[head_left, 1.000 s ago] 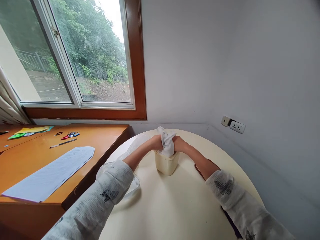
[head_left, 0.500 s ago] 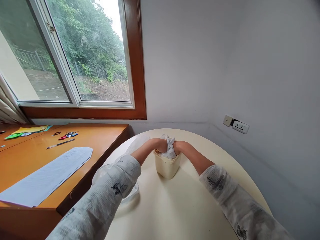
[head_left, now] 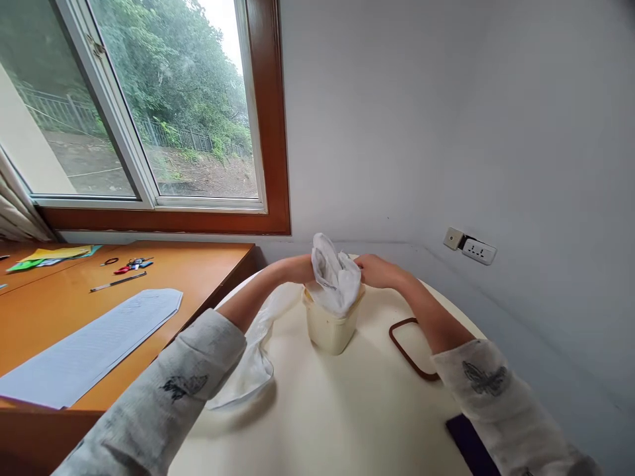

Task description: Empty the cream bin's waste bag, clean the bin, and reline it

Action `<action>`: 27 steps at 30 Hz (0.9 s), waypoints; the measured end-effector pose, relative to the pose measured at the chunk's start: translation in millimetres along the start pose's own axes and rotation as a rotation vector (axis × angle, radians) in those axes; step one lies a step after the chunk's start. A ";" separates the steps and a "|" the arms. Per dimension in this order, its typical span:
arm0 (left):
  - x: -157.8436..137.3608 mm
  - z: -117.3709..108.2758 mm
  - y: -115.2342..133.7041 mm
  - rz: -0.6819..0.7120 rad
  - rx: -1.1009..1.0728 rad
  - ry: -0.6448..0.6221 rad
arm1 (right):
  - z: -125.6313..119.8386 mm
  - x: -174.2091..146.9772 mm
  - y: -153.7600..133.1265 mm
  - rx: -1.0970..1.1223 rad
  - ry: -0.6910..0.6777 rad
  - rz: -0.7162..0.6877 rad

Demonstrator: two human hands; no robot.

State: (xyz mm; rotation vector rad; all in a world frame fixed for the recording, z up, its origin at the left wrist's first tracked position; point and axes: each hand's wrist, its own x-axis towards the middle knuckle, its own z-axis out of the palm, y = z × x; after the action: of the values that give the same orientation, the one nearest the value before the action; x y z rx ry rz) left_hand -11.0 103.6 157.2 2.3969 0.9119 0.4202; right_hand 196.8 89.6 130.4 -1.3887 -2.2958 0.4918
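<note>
A small cream bin (head_left: 331, 334) stands on the round cream table (head_left: 317, 423). A crumpled white plastic bag (head_left: 340, 287) rises out of the bin's mouth and partly covers its rim. My left hand (head_left: 301, 270) is at the bag's left side; its fingers are hidden behind the plastic. On the other side my right hand (head_left: 373, 270) is closed, its fingers gripping the bag's edge above the rim. Left of the bin, under my left forearm, lies a loose translucent plastic bag (head_left: 253, 370).
A brown rounded frame (head_left: 409, 357) lies right of the bin, partly behind my right forearm. Near the right sleeve is a dark purple object (head_left: 469, 443). The orange desk (head_left: 208, 264) at left holds papers (head_left: 99, 347), a pen (head_left: 118, 282) and keys (head_left: 133, 266).
The white bag has come up higher and opened out above the bin. My hands have moved apart to its sides. The brown frame and dark purple object now show beside my right arm.
</note>
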 end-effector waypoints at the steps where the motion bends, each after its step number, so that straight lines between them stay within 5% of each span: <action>1: -7.1 -5.9 0.8 -0.006 -0.035 0.028 | -5.5 -6.3 3.4 0.039 0.027 0.020; 8: -59.5 -32.4 -12.0 -0.055 -0.227 0.273 | -14.7 -50.0 33.0 0.341 0.242 0.119; 14: -110.9 -35.2 -13.6 -0.160 -0.364 0.340 | -4.9 -88.6 45.7 0.772 0.310 0.247; 17: -136.4 -24.4 -18.1 -0.166 -0.318 0.254 | -1.9 -108.5 46.0 0.755 0.239 0.224; 23: -182.2 -2.1 -28.9 -0.332 0.015 -0.211 | 12.5 -130.6 59.7 0.467 -0.031 0.129; 25: -188.7 -1.0 -25.9 -0.401 0.103 -0.296 | 19.8 -131.0 70.4 0.318 -0.028 0.158; 27: -186.7 -1.0 -18.6 -0.395 0.145 -0.248 | 25.3 -128.4 78.0 0.204 0.096 0.205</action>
State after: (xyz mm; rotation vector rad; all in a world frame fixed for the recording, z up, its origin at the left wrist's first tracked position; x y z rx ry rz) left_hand -156.0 -12.1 129.3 2.2509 1.2943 -0.0935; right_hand 295.9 7.2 49.4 -1.5168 -1.9772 0.6861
